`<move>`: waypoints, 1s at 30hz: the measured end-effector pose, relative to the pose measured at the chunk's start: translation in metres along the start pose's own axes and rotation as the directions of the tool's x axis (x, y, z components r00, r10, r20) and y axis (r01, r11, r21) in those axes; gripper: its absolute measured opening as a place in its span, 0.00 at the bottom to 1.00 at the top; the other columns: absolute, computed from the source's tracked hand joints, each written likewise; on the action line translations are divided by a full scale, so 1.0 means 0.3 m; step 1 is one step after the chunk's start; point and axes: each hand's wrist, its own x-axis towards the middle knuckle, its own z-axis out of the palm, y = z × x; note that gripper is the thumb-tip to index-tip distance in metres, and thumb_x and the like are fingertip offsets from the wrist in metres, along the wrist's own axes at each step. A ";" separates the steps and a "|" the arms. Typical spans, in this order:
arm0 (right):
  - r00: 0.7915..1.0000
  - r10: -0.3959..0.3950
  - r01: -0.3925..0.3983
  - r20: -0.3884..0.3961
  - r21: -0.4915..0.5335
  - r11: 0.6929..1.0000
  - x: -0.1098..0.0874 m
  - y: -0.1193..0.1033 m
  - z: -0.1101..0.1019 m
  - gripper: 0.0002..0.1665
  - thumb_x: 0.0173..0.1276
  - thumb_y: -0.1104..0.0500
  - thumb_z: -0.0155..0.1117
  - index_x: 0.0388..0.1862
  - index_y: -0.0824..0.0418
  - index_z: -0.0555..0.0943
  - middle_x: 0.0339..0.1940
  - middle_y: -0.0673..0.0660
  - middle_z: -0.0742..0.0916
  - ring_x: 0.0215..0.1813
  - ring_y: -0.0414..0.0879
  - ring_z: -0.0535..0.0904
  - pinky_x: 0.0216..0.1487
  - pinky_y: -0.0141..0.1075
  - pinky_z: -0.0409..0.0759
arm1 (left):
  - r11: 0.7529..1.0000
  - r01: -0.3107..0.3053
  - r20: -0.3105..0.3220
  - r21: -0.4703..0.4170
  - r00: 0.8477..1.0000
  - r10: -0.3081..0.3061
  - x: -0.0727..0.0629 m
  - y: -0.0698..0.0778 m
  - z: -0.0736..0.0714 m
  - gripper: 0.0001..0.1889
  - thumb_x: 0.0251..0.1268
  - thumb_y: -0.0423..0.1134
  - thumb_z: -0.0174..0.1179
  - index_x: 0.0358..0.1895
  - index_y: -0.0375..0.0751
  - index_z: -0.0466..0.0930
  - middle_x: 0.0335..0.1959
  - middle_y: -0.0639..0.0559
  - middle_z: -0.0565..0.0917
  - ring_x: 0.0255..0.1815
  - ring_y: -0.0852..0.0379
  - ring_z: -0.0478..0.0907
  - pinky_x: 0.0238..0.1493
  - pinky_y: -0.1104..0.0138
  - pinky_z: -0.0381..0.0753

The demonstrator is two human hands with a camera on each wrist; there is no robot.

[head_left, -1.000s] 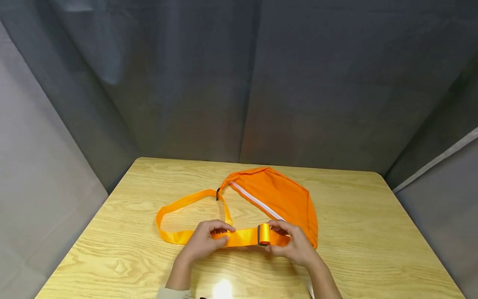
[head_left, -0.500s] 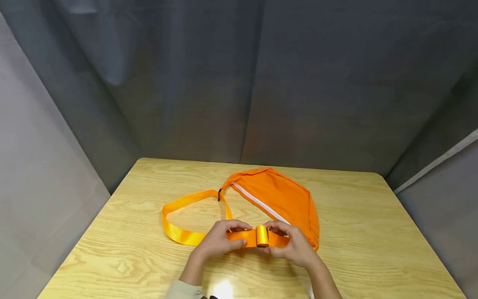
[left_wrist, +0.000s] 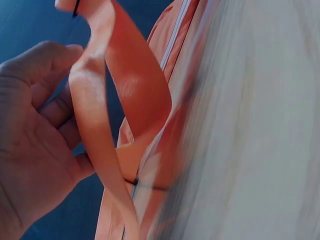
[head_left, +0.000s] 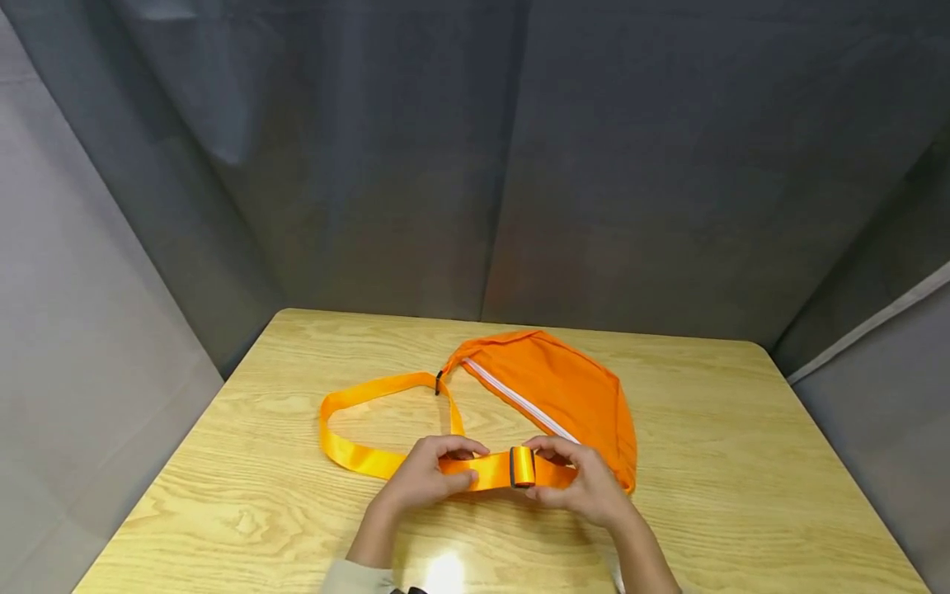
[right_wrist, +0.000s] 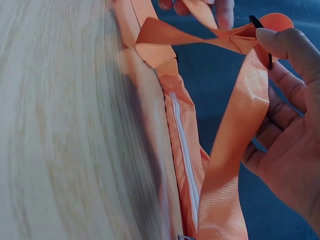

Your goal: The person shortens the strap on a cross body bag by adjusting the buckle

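Note:
An orange bag (head_left: 567, 375) with a white zipper lies on the table, its shiny orange strap (head_left: 491, 472) looping out to the left. My left hand (head_left: 425, 478) pinches the strap between thumb and fingers. To its right, my right hand (head_left: 586, 488) grips the strap at a black slider buckle (right_wrist: 256, 22), the thumb pressing on the buckle in the right wrist view. A short fold of strap (head_left: 524, 466) bulges up through the buckle. Between the hands the strap is raised above the table edge in the left wrist view, where the left palm (left_wrist: 37, 155) shows.
The strap's free loop (head_left: 356, 459) lies on the wooden table (head_left: 223, 495) left of the hands. A small black ring (head_left: 438, 383) joins strap and bag. Grey curtains (head_left: 371, 165) enclose the table at the back and sides.
My left hand slid right along the strap toward the buckle, then drew back slightly left. The right hand stays at the buckle, and the strap loop on the table shifted a little right.

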 end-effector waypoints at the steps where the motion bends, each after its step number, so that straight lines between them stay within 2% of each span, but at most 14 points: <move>1: 1.000 0.005 -0.005 0.004 0.005 1.000 0.001 -0.003 0.001 0.27 0.46 0.59 0.78 0.47 0.54 0.80 0.41 0.46 0.84 0.41 0.44 0.78 0.45 0.37 0.74 | 1.000 -0.006 0.009 -0.005 1.000 0.006 0.004 0.005 0.006 0.14 0.56 0.34 0.65 0.47 0.47 0.82 0.42 0.58 0.82 0.41 0.58 0.76 0.44 0.65 0.75; 5: 1.000 0.017 -0.017 0.012 0.014 1.000 0.003 -0.013 0.005 0.27 0.45 0.61 0.78 0.47 0.53 0.80 0.42 0.46 0.84 0.42 0.44 0.78 0.46 0.37 0.74 | 1.000 -0.028 0.017 -0.007 0.999 0.028 0.021 0.025 0.031 0.16 0.55 0.35 0.66 0.49 0.46 0.81 0.43 0.59 0.81 0.43 0.59 0.77 0.46 0.65 0.75; 10: 0.999 0.036 -0.036 0.011 0.010 0.999 0.002 -0.020 0.000 0.27 0.45 0.61 0.77 0.47 0.54 0.80 0.42 0.46 0.84 0.42 0.44 0.78 0.45 0.37 0.74 | 0.998 -0.052 -0.005 0.027 0.999 0.052 0.032 0.033 0.040 0.12 0.57 0.35 0.64 0.45 0.50 0.83 0.39 0.62 0.82 0.39 0.61 0.77 0.41 0.63 0.75; 14: 0.999 0.033 -0.032 0.014 -0.011 0.999 -0.002 -0.019 -0.012 0.26 0.47 0.59 0.77 0.47 0.55 0.79 0.42 0.47 0.84 0.41 0.46 0.78 0.45 0.38 0.74 | 0.999 -0.036 -0.025 0.029 0.999 0.037 0.022 0.027 0.024 0.11 0.57 0.31 0.62 0.41 0.52 0.84 0.37 0.61 0.82 0.35 0.60 0.76 0.37 0.64 0.75; 21: 0.998 0.048 -0.049 -0.029 -0.020 0.999 -0.012 -0.016 -0.034 0.28 0.46 0.61 0.78 0.48 0.55 0.79 0.39 0.47 0.84 0.41 0.47 0.76 0.45 0.38 0.74 | 1.000 0.005 -0.051 -0.005 0.999 -0.005 -0.014 0.016 -0.028 0.14 0.56 0.27 0.60 0.39 0.51 0.84 0.39 0.59 0.81 0.37 0.56 0.74 0.38 0.66 0.75; 24: 0.999 0.049 -0.049 -0.019 -0.021 0.999 -0.010 -0.016 -0.035 0.28 0.46 0.61 0.77 0.48 0.54 0.80 0.41 0.47 0.84 0.41 0.46 0.77 0.45 0.37 0.74 | 1.000 0.013 -0.059 -0.006 0.998 -0.013 -0.022 0.012 -0.043 0.13 0.56 0.28 0.60 0.39 0.52 0.84 0.39 0.60 0.81 0.37 0.56 0.74 0.38 0.66 0.74; 27: 0.999 0.043 -0.043 -0.002 -0.020 0.999 -0.007 -0.013 -0.032 0.28 0.47 0.59 0.77 0.49 0.53 0.80 0.43 0.47 0.84 0.41 0.46 0.77 0.45 0.38 0.75 | 1.000 0.003 -0.076 0.021 0.997 -0.001 -0.023 0.011 -0.046 0.13 0.56 0.29 0.61 0.40 0.51 0.84 0.38 0.61 0.80 0.37 0.57 0.74 0.39 0.65 0.73; 30: 0.999 0.039 -0.039 0.005 -0.007 0.999 -0.006 -0.009 -0.028 0.27 0.47 0.59 0.77 0.49 0.54 0.80 0.44 0.47 0.84 0.40 0.46 0.77 0.44 0.37 0.75 | 0.998 -0.044 -0.081 0.048 0.996 0.047 -0.015 0.017 -0.026 0.14 0.53 0.33 0.66 0.44 0.50 0.84 0.39 0.61 0.80 0.40 0.57 0.75 0.43 0.61 0.72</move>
